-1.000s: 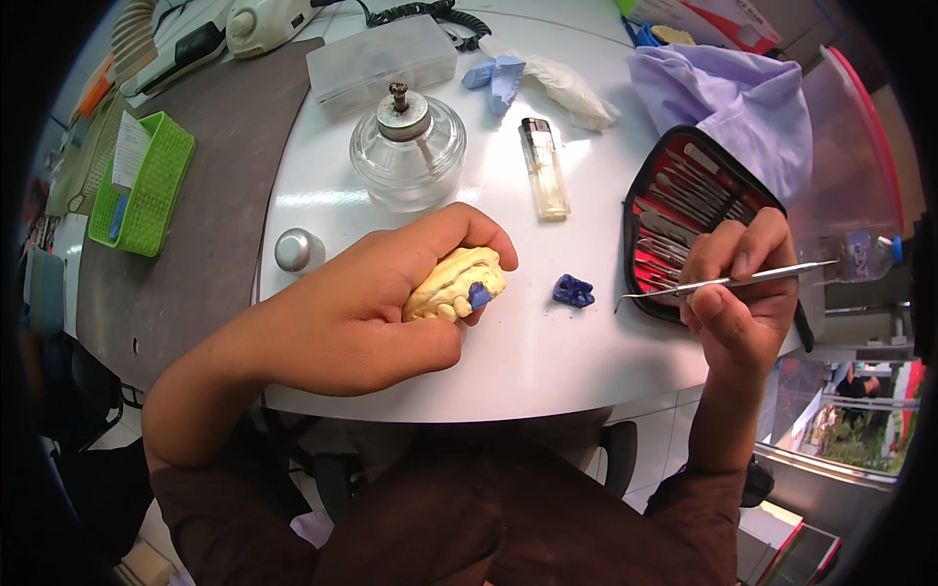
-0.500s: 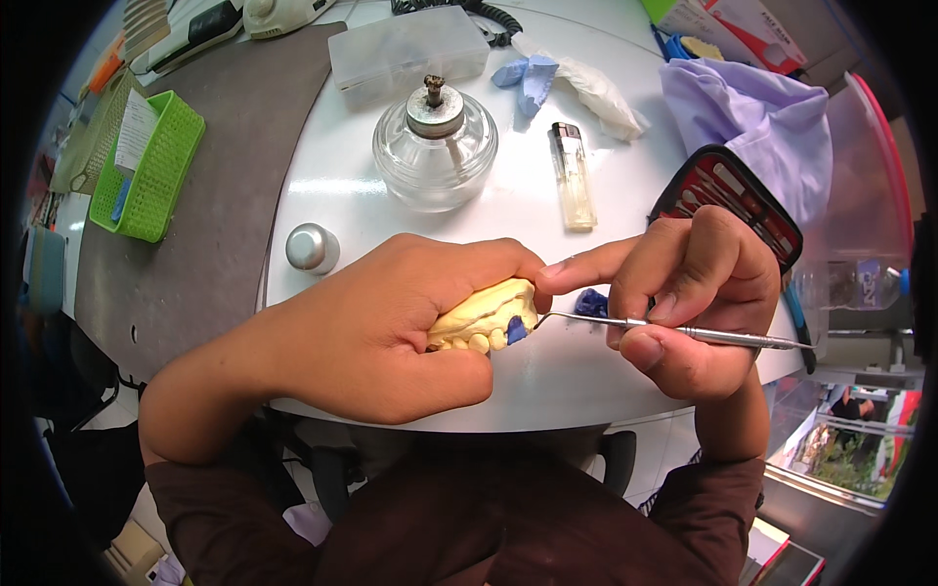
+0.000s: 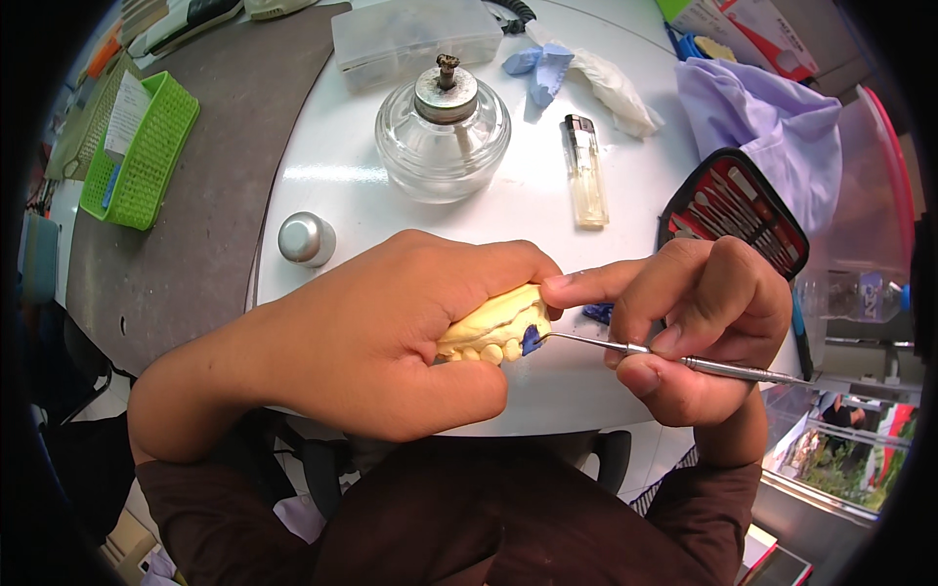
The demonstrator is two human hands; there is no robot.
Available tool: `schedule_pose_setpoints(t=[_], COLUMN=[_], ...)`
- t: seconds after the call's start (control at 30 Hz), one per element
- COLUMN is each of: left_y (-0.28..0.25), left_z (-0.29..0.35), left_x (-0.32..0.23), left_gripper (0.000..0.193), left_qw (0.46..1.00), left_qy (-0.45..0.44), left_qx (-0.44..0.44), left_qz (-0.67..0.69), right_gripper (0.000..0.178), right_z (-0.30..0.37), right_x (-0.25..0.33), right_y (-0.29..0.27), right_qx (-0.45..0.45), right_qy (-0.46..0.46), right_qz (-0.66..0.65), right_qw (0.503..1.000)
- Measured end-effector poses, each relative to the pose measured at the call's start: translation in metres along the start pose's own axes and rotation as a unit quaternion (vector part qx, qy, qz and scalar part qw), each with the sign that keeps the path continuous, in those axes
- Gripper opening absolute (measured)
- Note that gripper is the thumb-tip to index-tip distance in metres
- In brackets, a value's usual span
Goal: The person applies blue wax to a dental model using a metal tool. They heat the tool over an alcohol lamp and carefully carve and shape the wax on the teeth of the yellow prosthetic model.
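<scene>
My left hand (image 3: pixel 391 337) is wrapped round a yellow dental cast (image 3: pixel 493 322), its row of teeth facing down toward me. On the cast's right end sits a patch of dark blue wax (image 3: pixel 531 340). Between thumb and fingers, my right hand (image 3: pixel 699 322) pinches a thin metal wax carver (image 3: pixel 718 367). The carver's bent tip meets the blue patch. My right index finger reaches over to the cast's upper right edge, by the left fingertips. Behind the right hand lies a lump of blue wax (image 3: pixel 598 313), mostly covered.
A glass spirit lamp (image 3: pixel 443 146) stands beyond my hands, with its metal cap (image 3: pixel 307 239) to the left. Right of the lamp are a lighter (image 3: pixel 586 176) and an open tool case (image 3: pixel 738 210). A plastic box (image 3: pixel 415 44) and a green basket (image 3: pixel 147 156) lie farther off.
The carver's tip has come from beside the cast's right end onto the blue wax patch. The cast is turned slightly in my left hand, and the whole view has shifted a little.
</scene>
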State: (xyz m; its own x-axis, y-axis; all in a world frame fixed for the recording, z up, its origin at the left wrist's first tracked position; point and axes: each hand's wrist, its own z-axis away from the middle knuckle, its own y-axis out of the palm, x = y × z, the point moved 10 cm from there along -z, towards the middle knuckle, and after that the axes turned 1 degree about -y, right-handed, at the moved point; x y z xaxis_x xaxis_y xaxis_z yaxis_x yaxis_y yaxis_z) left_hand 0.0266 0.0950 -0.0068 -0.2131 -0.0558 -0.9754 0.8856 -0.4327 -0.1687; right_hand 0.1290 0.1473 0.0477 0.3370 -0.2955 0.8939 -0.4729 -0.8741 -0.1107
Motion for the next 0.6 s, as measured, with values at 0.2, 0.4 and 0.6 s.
schedule_pose_setpoints(t=[0.2,0.4,0.6], left_y=[0.0003,0.0001,0.0002], left_z=[0.0005,0.0015,0.0008], left_x=[0.0004,-0.0014,-0.0015], left_gripper=[0.047,0.047,0.047], left_qw=[1.000,1.000,1.000], left_qy=[0.003,0.009,0.023], left_qx=[-0.001,-0.003,-0.006], left_qz=[0.002,-0.007,-0.013], right_gripper=[0.031,0.030,0.030], right_z=[-0.0005,-0.0031,-0.0037], right_x=[0.0033,0.0070,0.0076], right_y=[0.0030,0.0071,0.0080], right_qx=[0.014,0.037,0.044], right_qy=[-0.019,-0.045,-0.053], right_qz=[0.033,0.047,0.063], right_qw=[0.999,0.997,0.996])
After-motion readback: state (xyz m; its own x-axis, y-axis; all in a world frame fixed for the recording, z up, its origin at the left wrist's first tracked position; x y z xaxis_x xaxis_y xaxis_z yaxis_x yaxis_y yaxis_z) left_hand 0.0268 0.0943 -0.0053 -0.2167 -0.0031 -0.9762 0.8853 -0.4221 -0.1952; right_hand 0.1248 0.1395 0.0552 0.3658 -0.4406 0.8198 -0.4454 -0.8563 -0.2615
